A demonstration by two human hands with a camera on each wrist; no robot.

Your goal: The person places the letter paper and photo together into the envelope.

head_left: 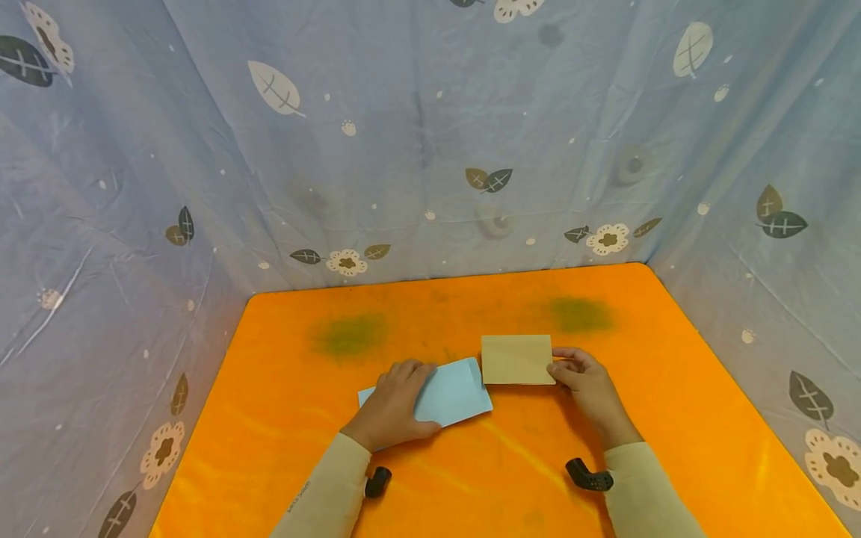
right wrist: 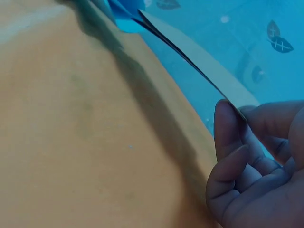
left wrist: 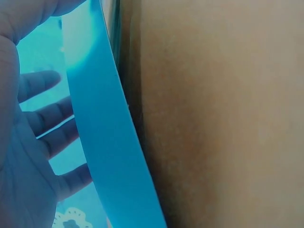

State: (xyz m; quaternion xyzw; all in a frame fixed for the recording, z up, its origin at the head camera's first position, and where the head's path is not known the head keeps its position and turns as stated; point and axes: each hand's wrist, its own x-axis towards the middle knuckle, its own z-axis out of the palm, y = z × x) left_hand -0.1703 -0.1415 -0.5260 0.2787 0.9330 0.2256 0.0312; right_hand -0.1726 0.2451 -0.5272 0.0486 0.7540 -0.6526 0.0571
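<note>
My left hand (head_left: 397, 407) grips a light blue envelope (head_left: 454, 392) above the table, thumb at the near edge and fingers across the far side. In the left wrist view the envelope (left wrist: 107, 123) stands in front of the spread fingers. At the envelope's right end a fold shows. My right hand (head_left: 595, 392) pinches the right edge of a tan card (head_left: 516, 360) between thumb and fingers. The card's left edge lies beside the envelope's right end. In the right wrist view the card (right wrist: 204, 61) is seen nearly edge-on, its far end at the blue paper; whether it is inside cannot be told.
An orange tabletop (head_left: 289, 448) with two greenish smudges lies under both hands. Blue-grey curtains (head_left: 403, 149) printed with leaves and flowers stand at the back and both sides. A black curved piece sticks out at each sleeve cuff.
</note>
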